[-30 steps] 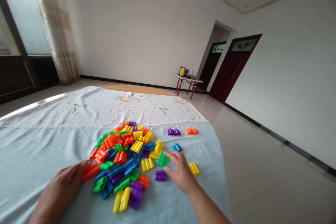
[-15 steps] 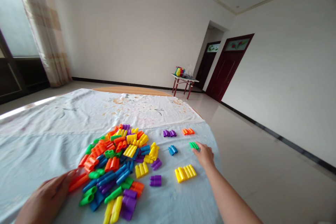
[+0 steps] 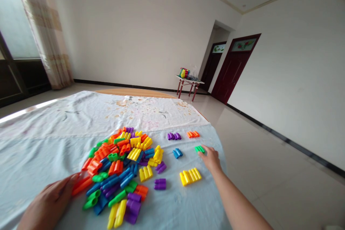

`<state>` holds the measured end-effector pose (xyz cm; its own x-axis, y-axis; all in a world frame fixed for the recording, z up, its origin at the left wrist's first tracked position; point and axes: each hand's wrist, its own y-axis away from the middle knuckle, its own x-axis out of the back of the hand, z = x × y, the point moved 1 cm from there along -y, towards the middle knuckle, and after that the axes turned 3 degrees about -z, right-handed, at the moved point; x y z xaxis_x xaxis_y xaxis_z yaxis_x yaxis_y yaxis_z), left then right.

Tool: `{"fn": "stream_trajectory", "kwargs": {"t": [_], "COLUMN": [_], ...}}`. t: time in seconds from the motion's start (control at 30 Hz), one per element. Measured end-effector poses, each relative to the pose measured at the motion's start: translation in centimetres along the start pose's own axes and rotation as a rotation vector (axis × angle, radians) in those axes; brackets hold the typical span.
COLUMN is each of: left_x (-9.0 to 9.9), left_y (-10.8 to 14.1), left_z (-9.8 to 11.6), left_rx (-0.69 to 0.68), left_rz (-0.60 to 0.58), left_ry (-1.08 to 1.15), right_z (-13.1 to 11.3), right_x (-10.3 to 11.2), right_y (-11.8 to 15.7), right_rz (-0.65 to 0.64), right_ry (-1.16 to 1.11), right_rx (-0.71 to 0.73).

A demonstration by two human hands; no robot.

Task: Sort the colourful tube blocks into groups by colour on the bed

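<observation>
Plastic pieces in several colours form a heap (image 3: 115, 165) on the blue part of the cloth. At its lower left edge my left hand (image 3: 55, 194) touches an orange piece (image 3: 81, 186), fingers pressed together. My right hand (image 3: 210, 159) is closed at the far right, its fingertips on a green piece (image 3: 199, 149) lying on the cloth. Around that piece lie a purple group (image 3: 174, 136), an orange group (image 3: 193, 134), a blue piece (image 3: 177, 153) and a yellow group (image 3: 190, 176). Two purple pieces (image 3: 160, 184) (image 3: 161, 167) sit between heap and yellow group.
The round table bears a blue cloth (image 3: 199, 205) and a white flowered cloth (image 3: 88, 111). The table's right edge drops off beside my right forearm. Farther back, a small table (image 3: 198, 81) holds a colourful bag (image 3: 184, 73) near dark red doors (image 3: 234, 68).
Both hands and the pieces stay in almost the same places. Only a very slight shift of the view and of the left hand shows.
</observation>
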<state>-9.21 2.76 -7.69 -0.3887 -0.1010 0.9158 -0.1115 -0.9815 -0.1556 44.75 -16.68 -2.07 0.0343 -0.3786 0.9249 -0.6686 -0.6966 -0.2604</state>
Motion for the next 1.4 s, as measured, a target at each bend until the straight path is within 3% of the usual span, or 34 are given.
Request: {"fn": "stream_trajectory", "kwargs": {"t": [0.2,0.33,0.57,0.73,0.8,0.9,1.0,1.07,1.17,1.4], "left_x": [4.0,5.6,5.5,5.9,6.1,6.1,5.9,5.8,6.1,6.3], "left_y": [2.2,3.0,3.1,2.9,2.9,3.0,3.1,3.2,3.4,3.5], "left_z": [3.9,5.6,5.3,4.8,4.6,4.6,4.9,5.3,5.6,5.5], "left_rx": [0.019,0.043,0.038,-0.005,-0.033,-0.041,-0.017,-0.012,-0.026,-0.038], "left_rz": [-0.087,-0.074,-0.005,0.010,0.012,0.035,0.076,0.082,0.055,-0.004], "left_ry": [0.135,0.173,0.193,0.221,0.224,0.192,0.124,0.076,0.020,-0.041], "right_z": [1.1,2.7,4.7,4.6,3.2,-1.2,-6.9,-10.3,-13.8,-18.8], "right_x": [0.3,-0.4,-1.7,-1.3,-0.6,0.8,1.8,2.0,1.6,0.8], "right_y": [1.7,3.2,4.0,3.7,3.8,4.8,6.6,7.7,8.9,9.3], "right_rz": [0.061,0.065,-0.008,0.080,0.174,0.277,0.216,0.149,0.066,-0.063], "right_ry": [-0.028,0.104,0.223,0.157,0.071,-0.136,-0.320,-0.394,-0.454,-0.509], "right_rx": [0.073,0.047,0.039,0.079,0.150,0.367,0.612,0.698,0.753,0.780]}}
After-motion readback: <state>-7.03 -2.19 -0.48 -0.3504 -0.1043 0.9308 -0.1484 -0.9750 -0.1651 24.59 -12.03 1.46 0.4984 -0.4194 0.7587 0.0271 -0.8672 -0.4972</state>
